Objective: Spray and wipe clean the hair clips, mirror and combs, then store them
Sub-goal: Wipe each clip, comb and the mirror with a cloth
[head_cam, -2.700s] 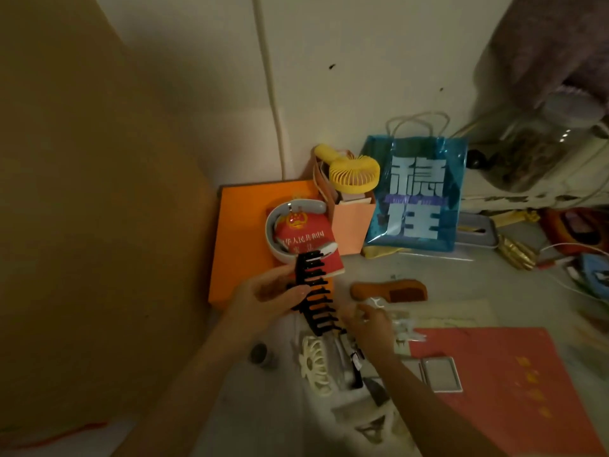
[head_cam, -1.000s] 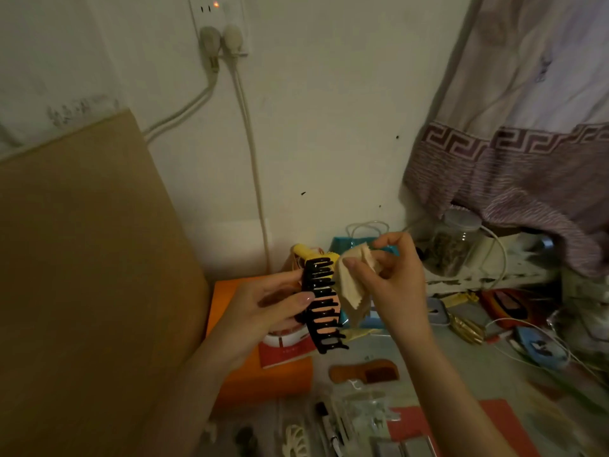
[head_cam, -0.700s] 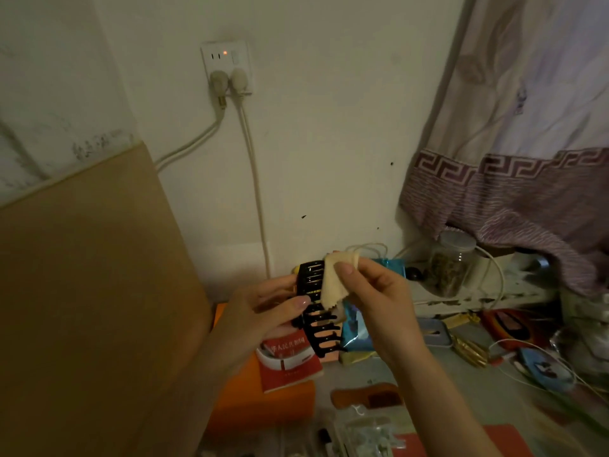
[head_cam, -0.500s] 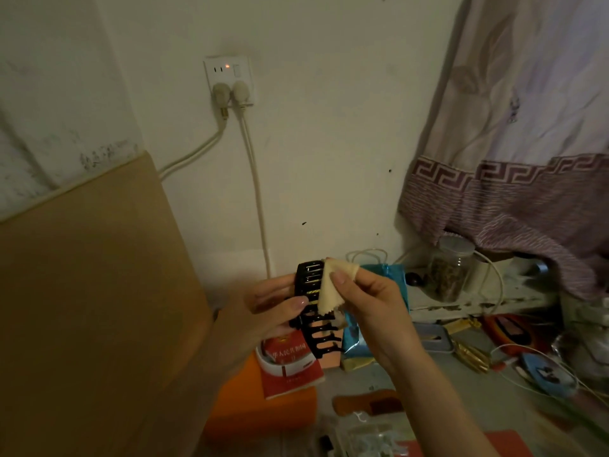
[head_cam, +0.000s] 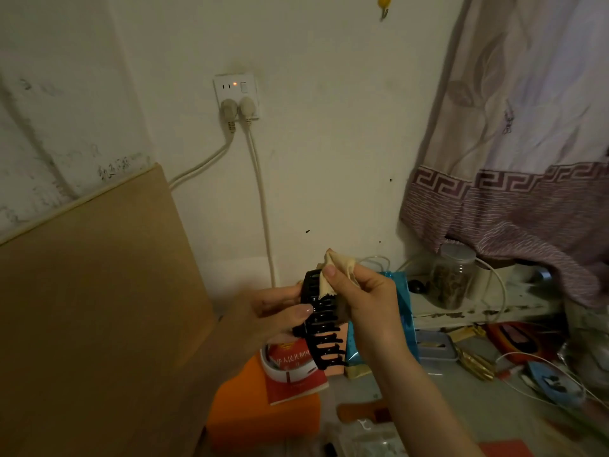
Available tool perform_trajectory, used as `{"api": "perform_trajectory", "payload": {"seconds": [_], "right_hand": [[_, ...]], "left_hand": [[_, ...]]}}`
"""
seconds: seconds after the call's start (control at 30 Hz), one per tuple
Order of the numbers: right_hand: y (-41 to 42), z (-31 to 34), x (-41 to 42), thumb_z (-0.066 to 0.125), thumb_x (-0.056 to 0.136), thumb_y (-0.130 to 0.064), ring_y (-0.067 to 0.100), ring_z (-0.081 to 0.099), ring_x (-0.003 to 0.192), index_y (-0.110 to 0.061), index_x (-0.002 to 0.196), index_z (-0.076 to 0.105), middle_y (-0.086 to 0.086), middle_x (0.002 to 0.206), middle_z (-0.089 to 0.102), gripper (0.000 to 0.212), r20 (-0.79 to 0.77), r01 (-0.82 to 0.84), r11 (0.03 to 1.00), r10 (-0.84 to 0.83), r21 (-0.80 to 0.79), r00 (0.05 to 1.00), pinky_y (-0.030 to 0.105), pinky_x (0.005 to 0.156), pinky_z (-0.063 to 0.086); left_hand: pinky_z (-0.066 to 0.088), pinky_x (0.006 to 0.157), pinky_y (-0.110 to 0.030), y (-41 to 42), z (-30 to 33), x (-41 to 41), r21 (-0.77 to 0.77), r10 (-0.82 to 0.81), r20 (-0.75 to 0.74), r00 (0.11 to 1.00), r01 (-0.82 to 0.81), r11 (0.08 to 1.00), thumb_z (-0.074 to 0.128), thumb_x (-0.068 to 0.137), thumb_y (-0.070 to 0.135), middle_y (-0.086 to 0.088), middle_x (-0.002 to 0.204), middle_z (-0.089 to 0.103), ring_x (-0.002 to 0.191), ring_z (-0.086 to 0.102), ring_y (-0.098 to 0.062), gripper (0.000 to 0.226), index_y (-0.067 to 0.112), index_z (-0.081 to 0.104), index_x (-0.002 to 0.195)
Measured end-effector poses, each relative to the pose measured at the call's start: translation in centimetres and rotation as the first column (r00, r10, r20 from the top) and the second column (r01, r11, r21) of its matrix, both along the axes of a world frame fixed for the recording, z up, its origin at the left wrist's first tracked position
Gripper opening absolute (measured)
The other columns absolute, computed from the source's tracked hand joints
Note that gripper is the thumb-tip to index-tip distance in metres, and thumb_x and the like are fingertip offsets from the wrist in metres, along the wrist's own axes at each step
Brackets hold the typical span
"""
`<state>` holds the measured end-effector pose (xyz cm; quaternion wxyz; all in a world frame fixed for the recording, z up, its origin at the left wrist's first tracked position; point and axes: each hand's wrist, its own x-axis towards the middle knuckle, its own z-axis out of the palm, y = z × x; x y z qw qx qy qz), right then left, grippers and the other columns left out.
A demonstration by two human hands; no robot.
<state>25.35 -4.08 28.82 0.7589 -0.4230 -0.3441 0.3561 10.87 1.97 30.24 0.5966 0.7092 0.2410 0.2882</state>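
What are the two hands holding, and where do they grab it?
Left hand grips the black hair clip by its middle. Right hand pinches a beige cloth against the clip's top end.

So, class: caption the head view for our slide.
Left hand holds a black hair clip; right hand wipes it with a cloth.

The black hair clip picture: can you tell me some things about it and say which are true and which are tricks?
1. The left hand holds the black hair clip. True.
2. The right hand holds a spray bottle. False: it pinches a beige cloth against the top of the clip.
3. The clip lies on the orange box. False: it is held up in the air above it.
4. Two plugs sit in the wall socket. True.
5. The wooden comb is in a hand. False: it lies down on the table.
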Motion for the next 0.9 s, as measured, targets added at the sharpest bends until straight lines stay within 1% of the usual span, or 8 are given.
{"api": "perform_trajectory", "payload": {"seconds": [0.1, 0.3, 0.4, 0.5, 0.6, 0.7, 0.8, 0.9], "right_hand": [[0.0, 0.3, 0.4, 0.068, 0.074, -0.018, 0.016, 0.062, 0.058, -0.003, 0.083, 0.071, 0.006, 0.064, 0.067, 0.017, 0.043, -0.029, 0.999, 0.03, -0.026, 0.999, 0.025, 0.051, 0.051], [-0.5, 0.9, 1.9, 0.065, 0.072, -0.023, 0.012, 0.064, 0.066, -0.01, 0.087, 0.073, 0.0, 0.07, 0.07, 0.022, 0.118, 0.024, 1.0, -0.023, -0.004, 0.993, 0.023, 0.06, 0.052], [-0.8, 1.2, 2.3, 0.067, 0.072, -0.022, 0.016, 0.067, 0.074, -0.021, 0.084, 0.077, 0.0, 0.081, 0.074, 0.015, 0.244, -0.054, 0.998, 0.056, -0.017, 0.968, 0.027, 0.062, 0.055], [-0.9, 1.5, 2.3, 0.069, 0.071, -0.013, 0.012, 0.069, 0.088, -0.018, 0.09, 0.075, -0.011, 0.104, 0.072, 0.021, 0.297, -0.138, 0.989, 0.149, -0.059, 0.943, 0.019, 0.06, 0.054], [-0.9, 1.6, 2.4, 0.072, 0.069, -0.009, 0.011, 0.068, 0.093, -0.017, 0.091, 0.074, -0.012, 0.109, 0.07, 0.023, 0.303, -0.143, 0.988, 0.154, -0.059, 0.941, 0.02, 0.065, 0.055], [-0.8, 1.5, 2.4, 0.072, 0.072, -0.003, 0.016, 0.069, 0.091, -0.019, 0.087, 0.075, 0.001, 0.101, 0.073, 0.022, 0.284, -0.082, 0.996, 0.088, -0.034, 0.955, 0.029, 0.075, 0.057], [-0.7, 1.3, 2.1, 0.074, 0.069, -0.009, 0.02, 0.067, 0.078, -0.019, 0.083, 0.075, 0.011, 0.085, 0.074, 0.018, 0.198, 0.01, 1.0, -0.014, 0.021, 0.98, 0.033, 0.071, 0.055], [-0.5, 1.0, 1.8, 0.071, 0.074, -0.006, 0.021, 0.065, 0.07, -0.019, 0.076, 0.076, 0.012, 0.075, 0.071, 0.014, 0.092, 0.108, 0.992, -0.114, 0.065, 0.989, 0.032, 0.064, 0.055]], "left_hand": [[0.053, 0.092, -0.029, -0.1, 0.3, -0.3, 0.029, -0.004, -0.011, 1.0, 0.005, 1.0, 0.068, 0.064, 0.035, 0.007, 0.105, 0.072, 0.104, 0.066, -0.011, 0.024, 0.042, 0.074, 0.087], [0.052, 0.094, -0.034, 0.2, 0.5, -0.6, 0.052, 0.028, -0.04, 0.999, -0.025, 0.998, 0.068, 0.065, 0.036, -0.001, 0.111, 0.071, 0.107, 0.065, -0.016, 0.04, 0.028, 0.07, 0.105], [0.056, 0.085, -0.031, 0.7, 0.7, -0.6, 0.046, 0.015, -0.068, 0.998, -0.012, 0.999, 0.066, 0.074, 0.025, -0.003, 0.108, 0.072, 0.104, 0.067, -0.018, 0.036, 0.021, 0.068, 0.11], [0.057, 0.07, -0.024, 0.9, 1.4, -0.4, 0.006, -0.042, -0.076, 0.996, 0.043, 0.999, 0.059, 0.085, 0.006, -0.002, 0.1, 0.074, 0.096, 0.069, -0.016, 0.028, 0.015, 0.067, 0.11], [0.057, 0.071, -0.026, 1.0, 1.9, -0.2, 0.028, -0.072, -0.101, 0.992, 0.076, 0.997, 0.06, 0.084, 0.007, -0.004, 0.102, 0.073, 0.096, 0.069, -0.017, 0.031, 0.014, 0.066, 0.113], [0.058, 0.073, -0.027, 1.1, 2.0, 0.2, 0.052, -0.066, -0.099, 0.993, 0.071, 0.996, 0.058, 0.086, 0.009, -0.005, 0.104, 0.073, 0.097, 0.069, -0.017, 0.031, 0.015, 0.064, 0.117], [0.057, 0.073, -0.024, 1.1, 1.5, 0.7, 0.019, 0.041, -0.002, 0.999, -0.041, 0.999, 0.063, 0.078, 0.021, -0.005, 0.105, 0.072, 0.095, 0.07, -0.014, 0.035, 0.019, 0.065, 0.113], [0.056, 0.074, -0.024, 0.9, 0.7, 0.8, -0.015, 0.112, 0.061, 0.992, -0.112, 0.994, 0.068, 0.064, 0.03, 0.005, 0.104, 0.072, 0.095, 0.069, -0.011, 0.045, 0.032, 0.062, 0.109]]}}
